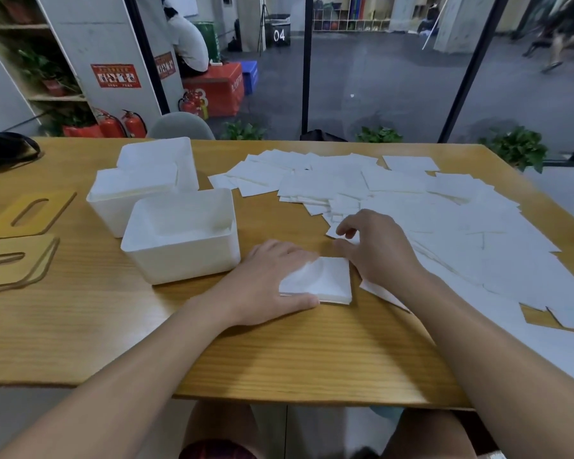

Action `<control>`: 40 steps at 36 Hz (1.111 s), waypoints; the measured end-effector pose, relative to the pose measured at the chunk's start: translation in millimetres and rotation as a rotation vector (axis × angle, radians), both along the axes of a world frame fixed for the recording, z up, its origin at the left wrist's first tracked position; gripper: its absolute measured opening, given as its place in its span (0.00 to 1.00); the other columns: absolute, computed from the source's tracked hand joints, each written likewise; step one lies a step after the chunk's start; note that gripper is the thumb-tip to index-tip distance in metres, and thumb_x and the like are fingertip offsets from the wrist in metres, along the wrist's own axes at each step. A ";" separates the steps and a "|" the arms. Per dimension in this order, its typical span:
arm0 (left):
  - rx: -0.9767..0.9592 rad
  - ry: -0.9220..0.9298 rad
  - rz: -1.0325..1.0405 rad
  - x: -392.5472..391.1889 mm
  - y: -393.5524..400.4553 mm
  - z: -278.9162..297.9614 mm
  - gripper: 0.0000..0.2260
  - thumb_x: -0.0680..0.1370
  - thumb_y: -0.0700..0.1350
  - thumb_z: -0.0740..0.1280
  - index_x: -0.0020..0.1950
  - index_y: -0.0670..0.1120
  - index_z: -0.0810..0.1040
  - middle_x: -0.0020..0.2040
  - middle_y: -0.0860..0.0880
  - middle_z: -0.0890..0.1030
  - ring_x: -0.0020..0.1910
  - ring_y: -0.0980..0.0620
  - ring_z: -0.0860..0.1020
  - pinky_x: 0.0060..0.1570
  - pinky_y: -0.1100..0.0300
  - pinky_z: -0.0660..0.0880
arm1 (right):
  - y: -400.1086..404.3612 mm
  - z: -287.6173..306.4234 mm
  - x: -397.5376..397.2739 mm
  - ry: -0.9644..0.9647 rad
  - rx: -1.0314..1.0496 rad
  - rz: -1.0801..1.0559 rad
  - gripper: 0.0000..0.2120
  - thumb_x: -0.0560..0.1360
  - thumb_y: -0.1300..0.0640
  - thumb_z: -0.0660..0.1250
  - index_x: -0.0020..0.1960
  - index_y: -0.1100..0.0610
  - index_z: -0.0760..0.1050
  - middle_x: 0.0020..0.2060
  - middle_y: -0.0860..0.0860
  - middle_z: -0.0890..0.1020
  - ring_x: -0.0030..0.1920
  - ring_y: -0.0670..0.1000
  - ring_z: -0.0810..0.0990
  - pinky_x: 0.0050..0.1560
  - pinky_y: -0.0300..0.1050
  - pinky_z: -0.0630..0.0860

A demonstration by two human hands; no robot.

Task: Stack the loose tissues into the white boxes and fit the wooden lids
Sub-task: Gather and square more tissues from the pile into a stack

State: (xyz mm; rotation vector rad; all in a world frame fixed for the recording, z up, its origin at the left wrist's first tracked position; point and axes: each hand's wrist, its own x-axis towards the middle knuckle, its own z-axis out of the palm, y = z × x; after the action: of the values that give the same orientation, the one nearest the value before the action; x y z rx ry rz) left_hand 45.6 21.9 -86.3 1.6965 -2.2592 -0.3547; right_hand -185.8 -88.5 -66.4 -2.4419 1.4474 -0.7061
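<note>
A: Status, big to small?

B: Wooden table (279,352). Right half is covered by the loose tissues (444,220), a wide flat spread running from the far edge to the near right corner. Plenty left.

A: Boxes?

B: Three white boxes on the left-centre. Near box (179,256) is open, some tissue lying low inside, lots of room. Middle box (126,200) is touching it from behind, packed to about the rim. Far box (159,157) sits behind that one; fill level I can't tell. No lids fitted.

A: Where are the lids?

B: Wooden lids (20,233) lie flat at the left edge, well apart from the hands. One slotted lid further back, a stack nearer; count unclear.

A: Hands?

B: Left hand (262,286) lies on the small stack (322,283), just right of the near box: fingers over the top, thumb along the near edge, holding the stack in place. Right hand (375,246) is beside the stack at the edge of the spread, fingers curled, fingertips on a single tissue (335,231). Looks like a pinch, but the blur means I can't confirm it.

A: So which step?

B: My read: gathering, building a hand-sized stack before loading. Stacking is mid-way, lids not started.

A: Next move needs?

B: Bring that sheet square onto the stack, keep the left hand pinning it so the pile doesn't fan. Then lift the stack with both hands, edges aligned, and lower it flat into the near box. Thin sheets, so they'll slide or fold if gripped from one side.
</note>
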 end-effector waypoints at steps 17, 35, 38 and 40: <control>0.041 0.282 0.244 5.4 -79.1 3.2 0.22 0.84 0.65 0.66 0.74 0.57 0.79 0.65 0.60 0.81 0.66 0.58 0.77 0.69 0.52 0.76 | -58.6 -14.9 26.0 0.180 -0.050 -0.057 0.20 0.83 0.42 0.67 0.72 0.50 0.78 0.72 0.47 0.80 0.70 0.58 0.72 0.68 0.57 0.66; -0.269 0.270 0.285 16.9 -104.6 -6.2 0.11 0.87 0.46 0.68 0.69 0.51 0.81 0.69 0.57 0.80 0.72 0.56 0.71 0.70 0.60 0.69 | -55.3 -8.1 5.2 0.023 0.047 0.044 0.17 0.81 0.49 0.70 0.38 0.58 0.82 0.30 0.54 0.80 0.36 0.54 0.79 0.39 0.49 0.69; -0.164 0.212 0.291 16.4 -112.1 -7.2 0.20 0.88 0.49 0.66 0.81 0.48 0.74 0.78 0.52 0.75 0.79 0.51 0.69 0.78 0.54 0.66 | -54.2 -11.7 7.4 0.021 0.053 0.030 0.18 0.81 0.48 0.70 0.40 0.60 0.82 0.35 0.56 0.84 0.36 0.56 0.81 0.37 0.52 0.74; -0.123 0.169 0.286 18.2 -113.3 -8.6 0.19 0.88 0.51 0.66 0.79 0.49 0.75 0.74 0.52 0.79 0.74 0.50 0.74 0.73 0.52 0.70 | -53.4 -13.3 7.9 0.016 0.035 0.024 0.18 0.80 0.45 0.70 0.41 0.58 0.84 0.35 0.53 0.85 0.35 0.53 0.82 0.38 0.52 0.77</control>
State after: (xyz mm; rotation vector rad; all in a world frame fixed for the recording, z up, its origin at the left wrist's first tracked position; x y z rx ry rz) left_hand 63.8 -91.4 -94.9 1.8184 -1.8490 -0.2750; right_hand -177.8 -141.9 -79.7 -2.4395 1.4221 -0.6517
